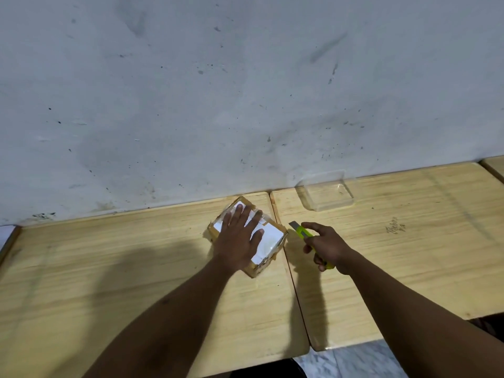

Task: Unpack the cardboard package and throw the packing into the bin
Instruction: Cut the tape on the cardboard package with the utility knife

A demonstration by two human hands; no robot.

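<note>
A pale wooden table (81,268) runs along a scuffed grey-white wall (218,91), and a second table (409,255) of the same wood stands just beside it on the right, the two edges meeting in a narrow seam.

Near the far right corner of the left table lies the cardboard package (268,241), turned at an angle to the table edge. It is wrapped in clear tape, with a white label covering most of its top face. The left hand (237,241) lies flat on that top face, palm down and fingers spread, its grip open and clasping nothing.

Just right of the seam, above the second table, the right hand (326,246) has its grip closed around a yellow-green utility knife (304,233). The index finger runs along the handle, and the short blade points toward the package's right corner, close to it but apart.

Farther back on the right table, near the wall edge, stands a clear plastic container (326,192), shallow and rectangular.
</note>
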